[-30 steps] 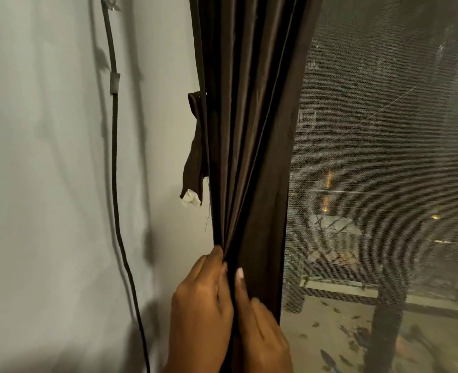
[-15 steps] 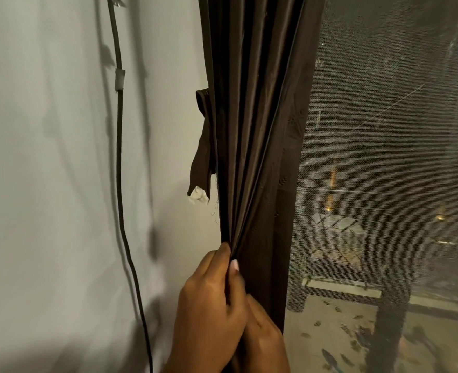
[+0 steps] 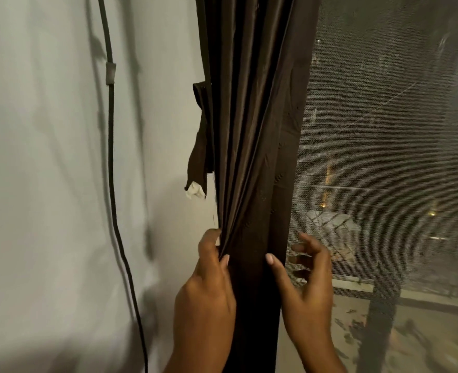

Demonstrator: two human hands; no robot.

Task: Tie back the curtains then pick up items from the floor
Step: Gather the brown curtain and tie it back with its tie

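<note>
A dark brown curtain [image 3: 252, 125] hangs gathered in folds along the left side of the window. My left hand [image 3: 207, 294] pinches the bunched folds at the curtain's left edge. My right hand [image 3: 307, 286] is at the curtain's right edge, thumb on the front of the fabric and fingers spread loosely beyond the edge in front of the mesh. A brown tie-back strip [image 3: 199, 146] with a white end [image 3: 195, 191] hangs loose from the wall just left of the curtain.
A black cable [image 3: 112, 162] runs down the pale wall [image 3: 47, 184] at left, held by a small clip. A mesh screen [image 3: 389, 157] covers the window at right, with a dim outdoor yard and lights behind it.
My right hand has come away from beside my left hand and moved right to the curtain's outer edge, its fingers spreading. My left hand keeps its pinch on the folds.
</note>
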